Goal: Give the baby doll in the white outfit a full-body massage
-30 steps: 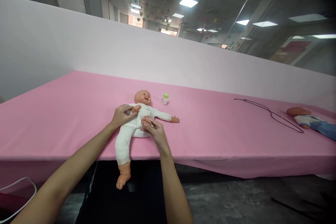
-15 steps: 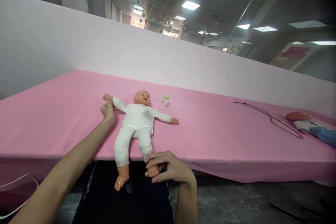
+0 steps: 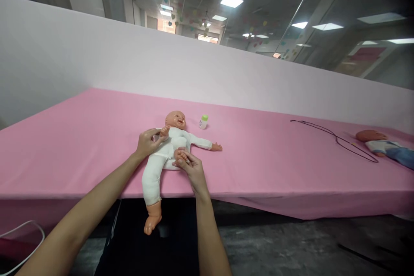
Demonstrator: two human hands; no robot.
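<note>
- I'm logging the left hand [image 3: 148, 143] as closed, its fingers curled around the raised plastic hand [image 3: 164, 130] of a baby doll [image 3: 183, 138], which is lying on its back between my two hands.
- I'm logging the right hand [image 3: 190, 168] as gripping the doll's plastic foot [image 3: 180, 154], which is bent up over the belly.
- My read on why: both hands are taking the bare plastic ends, which seems to give a firm hold on each limb without bunching the white cloth suit [image 3: 153, 177].
- The doll's other leg is stretching toward me, with its plastic foot [image 3: 152, 224] hanging past the table edge.
- The doll's other arm is lying straight out, away from both hands.
- A small bottle with a green cap [image 3: 203, 121] is standing just beyond the doll's head, near it but untouched.
- The pink-covered table [image 3: 64, 159] is carrying everything, and its cloth is hanging down over the near edge.
- Far right, a black cord [image 3: 336, 140] is lying just beside a second doll [image 3: 371, 142], both well apart from my hands.
</note>
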